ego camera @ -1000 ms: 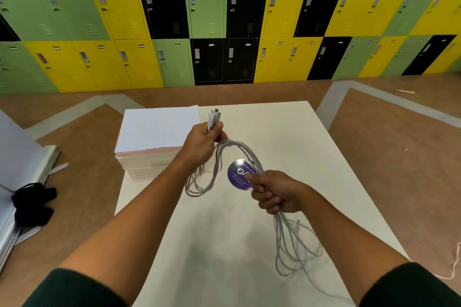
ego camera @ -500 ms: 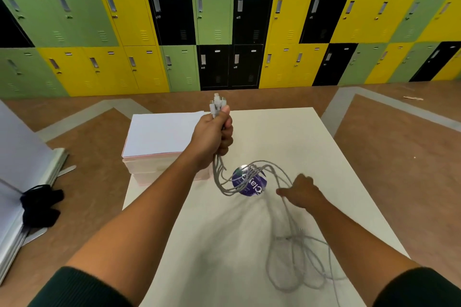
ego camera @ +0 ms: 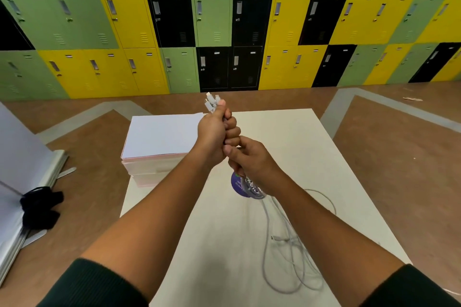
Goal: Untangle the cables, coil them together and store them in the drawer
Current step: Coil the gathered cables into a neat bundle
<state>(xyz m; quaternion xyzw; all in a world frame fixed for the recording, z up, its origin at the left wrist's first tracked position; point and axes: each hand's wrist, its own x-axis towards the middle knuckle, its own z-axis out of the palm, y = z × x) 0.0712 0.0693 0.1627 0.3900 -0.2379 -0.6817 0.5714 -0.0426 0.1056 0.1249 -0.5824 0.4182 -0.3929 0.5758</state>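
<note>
- A round purple sticker (ego camera: pixel 237 184) on the cream bench (ego camera: pixel 311 157) sits half hidden behind the right hand (ego camera: pixel 252 162).
- Left hand (ego camera: pixel 215 136) fingers clamp the thin grey-white cables (ego camera: pixel 287 244) beneath their plugs.
- Right fingers pinch the same bundle at 5 o'clock of the left hand; loose loops trail on the bench.

Bundle of pale grey cables (ego camera: pixel 280 239), several strands gathered w/ white plug ends (ego camera: pixel 211 102) sticking up together at the top. Below the plugs the strands run down in one bunch, bend in a tight loop over a purple round sticker, then trail loose in overlapping loops on the cream tabletop, right of centre. Still partly tangled, not coiled.
</note>
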